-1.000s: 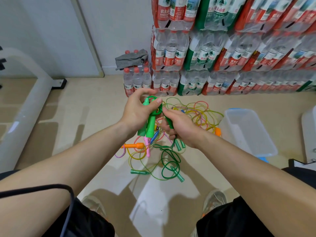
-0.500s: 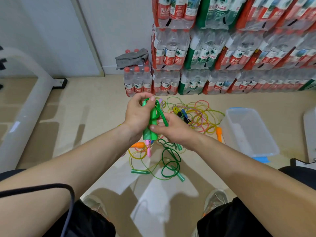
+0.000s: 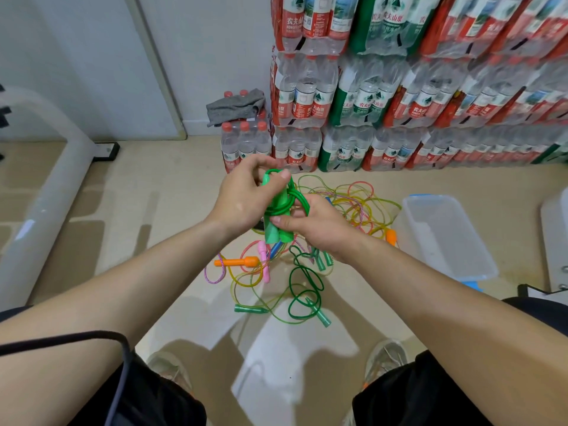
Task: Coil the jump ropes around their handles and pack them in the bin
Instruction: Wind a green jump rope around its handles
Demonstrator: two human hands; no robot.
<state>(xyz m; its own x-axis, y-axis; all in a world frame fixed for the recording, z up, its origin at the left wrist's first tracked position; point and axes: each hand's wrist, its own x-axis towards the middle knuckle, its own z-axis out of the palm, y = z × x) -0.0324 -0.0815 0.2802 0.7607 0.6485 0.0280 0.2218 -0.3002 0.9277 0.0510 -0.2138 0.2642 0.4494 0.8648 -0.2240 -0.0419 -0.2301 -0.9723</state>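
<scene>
Our left hand (image 3: 242, 198) has its grip wrapped round the two bright green plastic jump-rope handles (image 3: 277, 235), and our right hand (image 3: 319, 229) is pinching the green cord (image 3: 299, 198) looped over them. We'd say rope one is mid-coil. The clear plastic bin (image 3: 445, 238) on the floor looks empty, and the colourful rope tangle (image 3: 353, 207) lies unsorted beneath our hands.

My left hand (image 3: 242, 198) and my right hand (image 3: 319, 229) meet in front of me, and together they grip a pair of handles (image 3: 276, 216) with rope wound around it. Below them, on the floor (image 3: 153, 210), lies the tangle of ropes (image 3: 304, 272). The bin (image 3: 445, 235) stands to the right of the tangle, just beside it. Behind the tangle the packs of bottles (image 3: 399, 87) are stacked high. A cloth (image 3: 235, 106) lies on the low pack (image 3: 246, 142) at the left end of the stack. A thick pipe (image 3: 46, 195) slants far at my left
</scene>
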